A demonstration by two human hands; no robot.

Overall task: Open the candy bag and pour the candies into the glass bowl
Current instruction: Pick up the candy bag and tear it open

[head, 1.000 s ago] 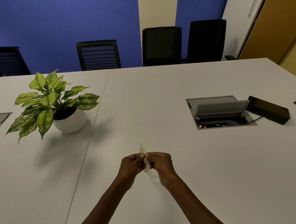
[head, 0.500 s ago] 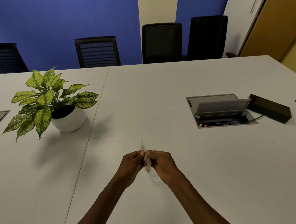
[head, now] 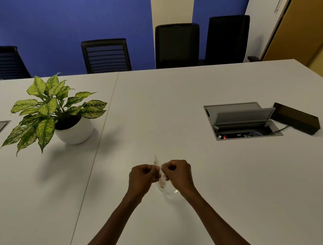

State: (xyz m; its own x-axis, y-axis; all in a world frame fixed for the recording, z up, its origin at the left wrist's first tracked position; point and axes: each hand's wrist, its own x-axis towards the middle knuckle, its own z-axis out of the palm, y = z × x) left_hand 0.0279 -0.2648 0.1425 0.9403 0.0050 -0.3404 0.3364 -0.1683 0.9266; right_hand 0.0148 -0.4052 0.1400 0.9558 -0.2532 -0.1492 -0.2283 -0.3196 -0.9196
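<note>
A small clear plastic candy bag (head: 157, 163) stands edge-on between my two hands above the white table. My left hand (head: 143, 177) pinches its left side and my right hand (head: 177, 173) pinches its right side, knuckles nearly touching. A pinkish candy (head: 162, 181) shows through the plastic between my fingers. Directly beneath the hands a clear glass bowl (head: 168, 192) rests on the table, mostly hidden by them; only its faint lower rim shows.
A potted plant in a white pot (head: 74, 130) stands at the left. An open cable box (head: 243, 121) is set into the white table (head: 176, 108) at the right, with a black device (head: 296, 120) beside it. Black chairs (head: 106, 55) line the far edge.
Both hands have kept their grip on the bag and shifted slightly; the view has tilted a little. The bag's top stays pinched between the fingers.
</note>
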